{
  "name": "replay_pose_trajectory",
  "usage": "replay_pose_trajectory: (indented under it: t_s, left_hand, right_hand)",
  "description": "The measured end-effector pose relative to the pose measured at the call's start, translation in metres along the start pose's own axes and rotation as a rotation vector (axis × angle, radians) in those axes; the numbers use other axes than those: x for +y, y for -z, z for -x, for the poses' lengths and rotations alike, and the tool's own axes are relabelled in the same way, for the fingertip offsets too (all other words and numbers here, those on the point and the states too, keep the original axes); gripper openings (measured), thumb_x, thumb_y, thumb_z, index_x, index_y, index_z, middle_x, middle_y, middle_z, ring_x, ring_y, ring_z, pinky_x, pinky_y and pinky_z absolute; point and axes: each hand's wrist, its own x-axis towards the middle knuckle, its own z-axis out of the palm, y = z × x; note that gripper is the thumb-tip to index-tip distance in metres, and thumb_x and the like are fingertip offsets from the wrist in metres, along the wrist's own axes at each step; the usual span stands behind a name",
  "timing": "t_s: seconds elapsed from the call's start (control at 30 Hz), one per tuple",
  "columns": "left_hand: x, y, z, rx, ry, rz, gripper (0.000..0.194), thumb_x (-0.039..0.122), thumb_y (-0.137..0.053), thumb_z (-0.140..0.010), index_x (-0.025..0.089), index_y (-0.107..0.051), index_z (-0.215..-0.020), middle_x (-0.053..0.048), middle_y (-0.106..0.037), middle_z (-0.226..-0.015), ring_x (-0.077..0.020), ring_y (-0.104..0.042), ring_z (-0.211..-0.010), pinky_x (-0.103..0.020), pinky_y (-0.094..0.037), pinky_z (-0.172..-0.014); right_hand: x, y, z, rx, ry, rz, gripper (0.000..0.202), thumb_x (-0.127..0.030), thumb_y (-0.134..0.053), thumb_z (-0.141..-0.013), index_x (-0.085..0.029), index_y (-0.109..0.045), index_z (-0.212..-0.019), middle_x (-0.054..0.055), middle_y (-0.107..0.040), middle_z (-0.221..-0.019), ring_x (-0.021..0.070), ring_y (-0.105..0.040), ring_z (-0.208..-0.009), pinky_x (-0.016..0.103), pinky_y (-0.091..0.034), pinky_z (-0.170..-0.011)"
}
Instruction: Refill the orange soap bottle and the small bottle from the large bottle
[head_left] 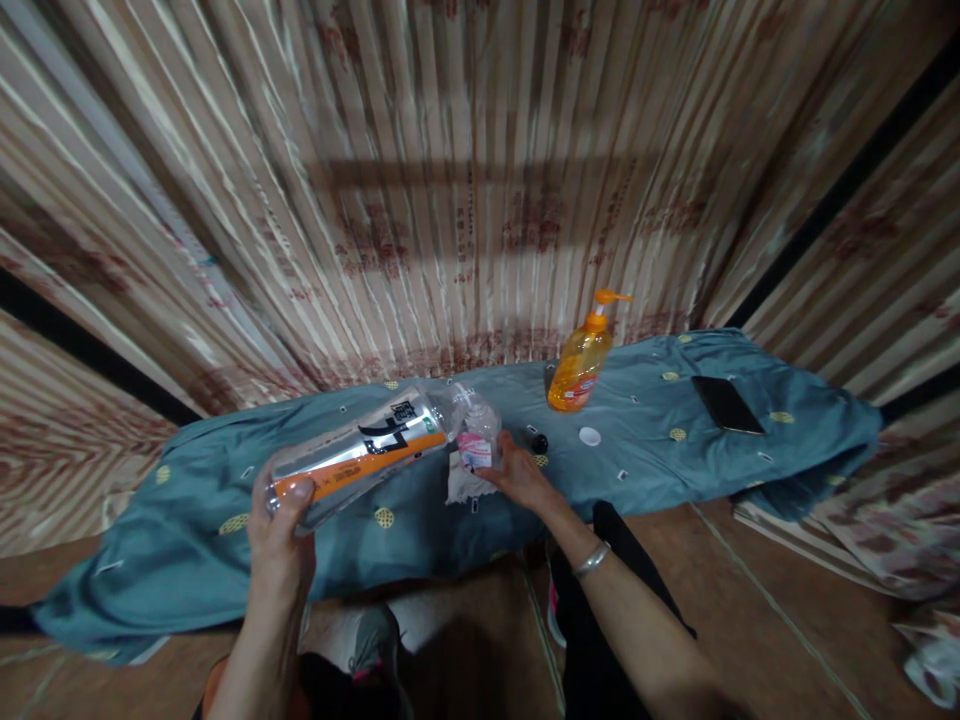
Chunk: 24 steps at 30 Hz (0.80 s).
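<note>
our left fingers (302, 492) clamp the big silver-orange bottle (360, 452) tilted — its neck meeting the small clear bottle (477, 436) that our right fingers (501, 460) grip.

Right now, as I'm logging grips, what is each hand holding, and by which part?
Left hand: large clear plastic bottle with silver-orange label, near its base. Right hand: small clear plastic bottle with pink-white label, by its lower side.
</note>
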Motion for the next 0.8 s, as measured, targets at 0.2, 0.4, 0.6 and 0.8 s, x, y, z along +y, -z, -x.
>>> replay_pose_trajectory:
  t_s: [0.2, 0.4, 0.6, 0.8]
  left_hand:
    - [-0.002, -0.004, 0.003, 0.03, -0.001, 0.004, 0.057, 0.044, -0.091, -0.046, 0.023, -0.07, -0.094, 0.0, -0.068, -0.093, -0.0202, -0.064, -0.089, -0.036, -0.051, -0.096]
    - [-0.007, 0.0, 0.005, 0.037, -0.003, -0.017, 0.059, 0.045, -0.091, -0.047, 0.025, -0.067, -0.097, -0.001, -0.071, -0.097, -0.0228, -0.064, -0.091, -0.045, -0.047, -0.106]
    - [-0.007, 0.003, 0.013, 0.047, 0.015, -0.039, 0.069, 0.047, -0.091, -0.05, 0.022, -0.069, -0.11, -0.003, -0.07, -0.099, -0.0272, -0.065, -0.101, -0.048, -0.045, -0.109]
    - [-0.017, 0.016, 0.016, -0.024, 0.04, -0.032, 0.093, 0.046, -0.094, -0.051, 0.025, -0.063, -0.137, -0.005, -0.07, -0.116, -0.0305, -0.064, -0.114, -0.051, -0.038, -0.117]
  right_hand:
    - [0.001, 0.0, -0.002, -0.002, 0.004, 0.0, 0.046, -0.03, -0.08, -0.085, -0.018, -0.055, -0.122, 0.008, -0.074, -0.1, 0.027, -0.073, -0.09, 0.032, -0.051, -0.076]
    - [0.003, 0.0, -0.002, -0.009, 0.007, 0.013, 0.046, -0.03, -0.079, -0.086, -0.018, -0.054, -0.123, 0.009, -0.074, -0.102, 0.0279, -0.074, -0.092, 0.033, -0.051, -0.077]
    - [0.004, 0.0, -0.002, -0.007, 0.001, 0.022, 0.046, -0.03, -0.078, -0.086, -0.016, -0.055, -0.123, 0.01, -0.073, -0.103, 0.0289, -0.073, -0.094, 0.034, -0.052, -0.079]
    - [0.002, 0.002, 0.0, -0.013, -0.022, 0.001, 0.041, -0.031, -0.078, -0.086, -0.019, -0.055, -0.118, 0.007, -0.073, -0.1, 0.0284, -0.074, -0.094, 0.034, -0.052, -0.078]
